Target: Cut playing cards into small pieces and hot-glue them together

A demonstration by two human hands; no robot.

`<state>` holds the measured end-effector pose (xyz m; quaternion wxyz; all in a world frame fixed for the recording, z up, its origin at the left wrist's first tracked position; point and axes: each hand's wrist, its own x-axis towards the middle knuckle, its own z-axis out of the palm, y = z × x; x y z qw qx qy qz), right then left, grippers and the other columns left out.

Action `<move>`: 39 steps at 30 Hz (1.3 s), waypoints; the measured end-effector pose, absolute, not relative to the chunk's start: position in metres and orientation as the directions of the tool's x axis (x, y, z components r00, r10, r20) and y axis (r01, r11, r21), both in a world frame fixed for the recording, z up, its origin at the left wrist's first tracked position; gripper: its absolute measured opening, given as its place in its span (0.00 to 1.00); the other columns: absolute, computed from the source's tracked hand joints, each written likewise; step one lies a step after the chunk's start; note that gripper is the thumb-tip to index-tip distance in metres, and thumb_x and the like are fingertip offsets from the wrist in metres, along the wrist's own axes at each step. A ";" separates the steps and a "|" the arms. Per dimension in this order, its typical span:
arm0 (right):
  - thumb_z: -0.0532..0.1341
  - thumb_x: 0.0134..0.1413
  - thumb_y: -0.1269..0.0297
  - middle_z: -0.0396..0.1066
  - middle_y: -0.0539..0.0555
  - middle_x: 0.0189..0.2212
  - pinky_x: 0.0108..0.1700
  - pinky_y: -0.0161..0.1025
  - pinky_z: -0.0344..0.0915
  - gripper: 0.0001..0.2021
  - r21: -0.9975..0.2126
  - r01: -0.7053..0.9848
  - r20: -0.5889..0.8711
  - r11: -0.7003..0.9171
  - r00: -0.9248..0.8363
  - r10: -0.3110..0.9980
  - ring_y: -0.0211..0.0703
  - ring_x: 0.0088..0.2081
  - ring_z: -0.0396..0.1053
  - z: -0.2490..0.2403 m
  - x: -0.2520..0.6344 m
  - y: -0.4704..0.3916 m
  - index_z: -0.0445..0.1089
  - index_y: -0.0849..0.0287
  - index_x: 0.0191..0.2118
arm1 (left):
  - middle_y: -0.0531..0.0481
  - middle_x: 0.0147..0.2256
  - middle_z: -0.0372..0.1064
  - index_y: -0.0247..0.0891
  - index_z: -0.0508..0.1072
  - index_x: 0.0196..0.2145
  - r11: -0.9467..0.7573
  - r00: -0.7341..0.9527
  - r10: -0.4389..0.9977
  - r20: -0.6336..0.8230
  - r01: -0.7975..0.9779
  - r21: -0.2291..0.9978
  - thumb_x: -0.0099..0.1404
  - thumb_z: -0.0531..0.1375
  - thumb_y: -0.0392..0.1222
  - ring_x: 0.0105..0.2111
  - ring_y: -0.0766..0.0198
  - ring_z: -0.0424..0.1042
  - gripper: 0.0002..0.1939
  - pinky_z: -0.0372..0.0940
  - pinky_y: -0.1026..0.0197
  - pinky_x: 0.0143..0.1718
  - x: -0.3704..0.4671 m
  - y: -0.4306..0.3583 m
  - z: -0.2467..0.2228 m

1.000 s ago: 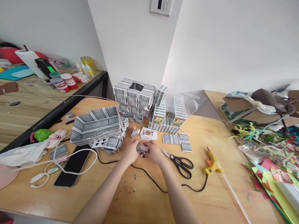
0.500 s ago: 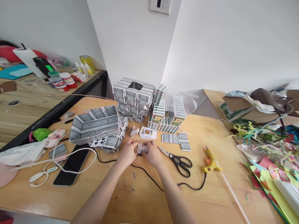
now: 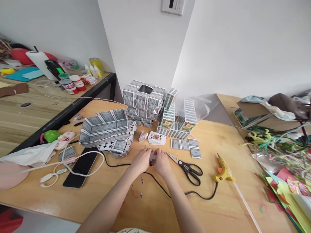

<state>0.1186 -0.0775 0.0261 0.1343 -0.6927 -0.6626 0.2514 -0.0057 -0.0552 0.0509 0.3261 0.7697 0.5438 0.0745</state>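
Between my left hand and my right hand is a playing card, mostly hidden by my fingers. Both hands are closed on it, with the fingertips pressed along its two sides. Just beyond them lies a pile of playing cards, face up. To its left a folded card stands on edge. Cards laid back up lie to the right of the pile. Black-handled scissors rest beside my right hand, blades pointing toward it.
A yellow glue gun lies at the right, its black cord running under my arms. An open box made of cards sits left, near a phone. Behind stand a taller card-covered box and stacked card packs. Colored paper fills the right edge.
The view has swung a little to the left, so everything sits further right. My fingers have closed more over the card, which now shows less of its face.
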 end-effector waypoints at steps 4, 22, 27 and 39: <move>0.54 0.36 0.82 0.68 0.59 0.37 0.39 0.40 0.59 0.22 -0.624 0.774 -0.173 -0.107 -0.003 0.985 0.49 0.39 0.66 0.025 0.117 -0.085 0.59 0.62 0.43 | 0.42 0.40 0.68 0.36 0.65 0.40 -0.219 0.428 0.868 -0.253 0.786 0.578 0.54 0.53 0.27 0.43 0.57 0.67 0.15 0.59 0.59 0.42 -0.009 -0.055 0.049; 0.52 0.38 0.82 0.63 0.58 0.40 0.48 0.46 0.59 0.19 -0.798 0.601 0.036 -0.042 0.117 0.992 0.49 0.45 0.61 0.021 0.124 -0.096 0.65 0.59 0.38 | 0.48 0.38 0.71 0.40 0.71 0.37 -0.233 0.504 0.841 -0.199 0.667 0.707 0.57 0.52 0.33 0.39 0.59 0.69 0.11 0.61 0.62 0.39 -0.007 -0.055 0.055; 0.57 0.43 0.73 0.66 0.56 0.37 0.45 0.42 0.63 0.17 -0.910 0.413 0.045 -0.012 0.128 0.991 0.45 0.41 0.65 0.014 0.134 -0.100 0.62 0.59 0.43 | 0.49 0.28 0.72 0.37 0.70 0.33 -0.143 0.408 0.887 -0.216 0.689 0.711 0.58 0.51 0.38 0.28 0.62 0.70 0.09 0.62 0.63 0.31 -0.028 -0.042 0.064; 0.53 0.50 0.68 0.67 0.53 0.30 0.34 0.39 0.66 0.08 -0.919 0.392 0.117 0.050 0.147 0.982 0.42 0.32 0.67 -0.011 0.139 -0.115 0.66 0.58 0.36 | 0.50 0.34 0.72 0.38 0.65 0.43 -0.105 -0.028 0.986 0.165 0.667 0.737 0.57 0.54 0.47 0.31 0.61 0.71 0.17 0.64 0.63 0.32 -0.085 -0.053 0.163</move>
